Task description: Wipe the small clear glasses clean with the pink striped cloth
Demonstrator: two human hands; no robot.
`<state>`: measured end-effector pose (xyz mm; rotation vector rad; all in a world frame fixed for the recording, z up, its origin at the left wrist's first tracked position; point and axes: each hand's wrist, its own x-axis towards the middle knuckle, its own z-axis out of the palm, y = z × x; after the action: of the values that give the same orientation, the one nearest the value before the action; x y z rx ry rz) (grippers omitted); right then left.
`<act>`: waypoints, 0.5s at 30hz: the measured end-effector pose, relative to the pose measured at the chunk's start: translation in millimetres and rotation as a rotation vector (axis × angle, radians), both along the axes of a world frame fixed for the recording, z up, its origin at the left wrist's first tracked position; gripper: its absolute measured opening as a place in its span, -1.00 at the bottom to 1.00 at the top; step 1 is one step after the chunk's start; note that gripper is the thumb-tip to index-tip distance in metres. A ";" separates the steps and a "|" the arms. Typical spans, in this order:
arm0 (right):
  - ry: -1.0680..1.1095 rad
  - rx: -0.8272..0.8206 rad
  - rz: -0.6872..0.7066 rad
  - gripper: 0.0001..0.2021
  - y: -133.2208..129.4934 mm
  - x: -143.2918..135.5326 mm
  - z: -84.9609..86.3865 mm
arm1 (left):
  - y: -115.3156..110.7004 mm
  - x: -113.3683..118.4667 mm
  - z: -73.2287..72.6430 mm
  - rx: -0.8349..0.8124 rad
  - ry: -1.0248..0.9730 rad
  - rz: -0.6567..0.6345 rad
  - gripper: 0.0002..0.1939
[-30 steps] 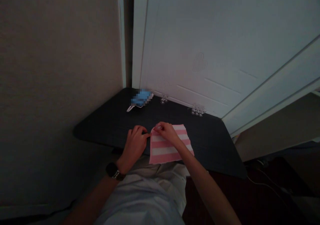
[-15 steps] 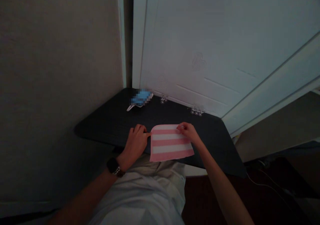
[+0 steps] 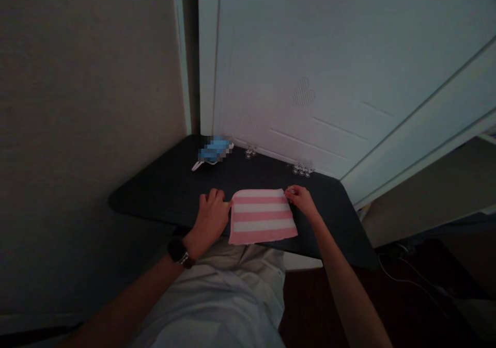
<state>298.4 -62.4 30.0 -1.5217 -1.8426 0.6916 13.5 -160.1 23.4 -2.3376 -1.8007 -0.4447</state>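
A pink-and-white striped cloth (image 3: 263, 216) lies on the dark tabletop, its near edge reaching the front of the table. At the cloth's left edge rests my left hand (image 3: 213, 214), palm down, fingers bent and apart, thumb touching the border; a watch is on that wrist. Just off the far right corner, my right hand (image 3: 302, 201) pinches a small clear piece (image 3: 291, 190), mostly hidden by the fingertips. Similar small clear pieces stand in one cluster (image 3: 303, 169) at the back right and a smaller cluster (image 3: 250, 152) further left.
A blue pixelated item (image 3: 214, 149) with white straps lies at the back left of the black table (image 3: 155, 188). Behind rises a white panel (image 3: 263, 69) with embossed hearts. A plain wall (image 3: 89, 79) stands left. A white cable (image 3: 411, 282) runs at lower right.
My right hand has shifted right, from over the cloth's far right corner to just beside it, still pinching the clear piece. My left hand stays by the left edge. The view has shifted slightly.
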 end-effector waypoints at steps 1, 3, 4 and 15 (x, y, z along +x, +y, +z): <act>0.013 0.000 0.001 -0.80 -1.5 -5.7 3.9 | 2.1 0.0 -1.4 -0.009 -0.029 -0.004 -0.66; 0.045 -0.001 0.022 -0.76 -6.3 -23.3 11.1 | 5.0 -0.3 -4.2 -0.012 -0.094 -0.021 -0.63; 0.061 -0.002 0.044 -0.75 -9.5 -34.9 13.6 | 5.4 -0.6 -5.4 -0.003 -0.125 -0.029 -0.62; 0.052 0.017 0.273 -0.84 -35.5 -128.5 -8.0 | -11.7 -2.8 -11.4 0.007 -0.206 -0.082 -0.65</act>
<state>169.9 -97.8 22.0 -1.2408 -2.0316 0.8302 10.8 -171.8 12.0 -2.4467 -1.7871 -0.7270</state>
